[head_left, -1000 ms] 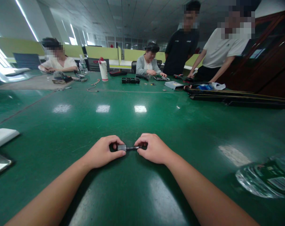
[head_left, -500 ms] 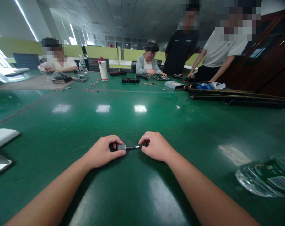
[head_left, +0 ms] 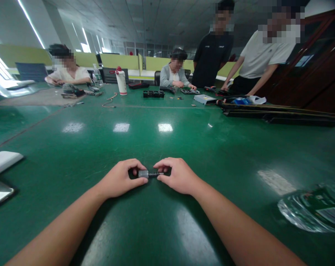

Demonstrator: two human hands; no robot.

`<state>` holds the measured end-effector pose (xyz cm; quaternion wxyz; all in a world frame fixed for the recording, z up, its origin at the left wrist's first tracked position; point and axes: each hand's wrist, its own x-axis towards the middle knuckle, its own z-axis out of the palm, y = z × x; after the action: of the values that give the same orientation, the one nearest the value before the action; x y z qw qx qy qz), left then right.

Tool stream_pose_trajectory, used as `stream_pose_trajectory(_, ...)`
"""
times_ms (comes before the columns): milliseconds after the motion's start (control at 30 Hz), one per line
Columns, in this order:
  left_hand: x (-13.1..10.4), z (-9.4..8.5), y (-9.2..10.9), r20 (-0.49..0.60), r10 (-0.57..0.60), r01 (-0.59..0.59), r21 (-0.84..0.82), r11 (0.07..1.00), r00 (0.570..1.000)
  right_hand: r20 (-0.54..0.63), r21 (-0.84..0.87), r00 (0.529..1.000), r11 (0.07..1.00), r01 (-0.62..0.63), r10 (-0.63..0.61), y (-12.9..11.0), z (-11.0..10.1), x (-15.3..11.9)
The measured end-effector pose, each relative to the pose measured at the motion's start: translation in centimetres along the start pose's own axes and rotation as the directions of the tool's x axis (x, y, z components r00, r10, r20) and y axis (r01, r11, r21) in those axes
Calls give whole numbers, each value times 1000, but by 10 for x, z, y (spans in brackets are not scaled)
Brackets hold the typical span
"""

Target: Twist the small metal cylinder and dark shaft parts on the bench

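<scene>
My left hand [head_left: 123, 179] is closed around a small grey metal cylinder [head_left: 143, 174], with the thumb in front and the fingers behind. A thin rod [head_left: 161, 173] sticks out of the cylinder to the right, its tip bare. Around the rod, close against the cylinder, sits a small black coil spring [head_left: 153, 174]. My right hand [head_left: 180, 175] curls about the spring's right end, thumb at its near side and fingertips behind it. Both hands rest low over the green table [head_left: 128, 218].
A clear plastic bottle [head_left: 308, 210] lies at the right. White objects [head_left: 4, 162] stand at the left edge. Farther off are a white cup [head_left: 121, 82], a black part [head_left: 153, 94], a grey metal box [head_left: 204, 99] and long dark strips [head_left: 283, 113]. Several people are around the far side.
My right hand has moved left, and the spring has slid along the rod up to the cylinder. The rod's end now shows. My left hand has stayed in place.
</scene>
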<state>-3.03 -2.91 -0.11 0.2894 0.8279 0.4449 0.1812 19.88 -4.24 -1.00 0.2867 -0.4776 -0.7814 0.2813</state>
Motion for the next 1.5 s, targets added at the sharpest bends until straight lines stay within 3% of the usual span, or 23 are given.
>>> stream_pose_trajectory(133, -1, 0, 1, 5, 36, -36, -2, 999, 999, -2, 49, 1000, 999, 8, -8, -5, 6, -1)
stream_pose_trajectory(500, 0, 0, 2, 14, 7, -7, -22, 1000, 1000, 3, -37, 993, 992, 120, -120, -4, 7, -2)
stream_pose_trajectory(1500, 0, -1, 2, 14, 29, -29, 0, 1000, 999, 50, -116, 987, 981, 155, -150, -4, 8, -1)
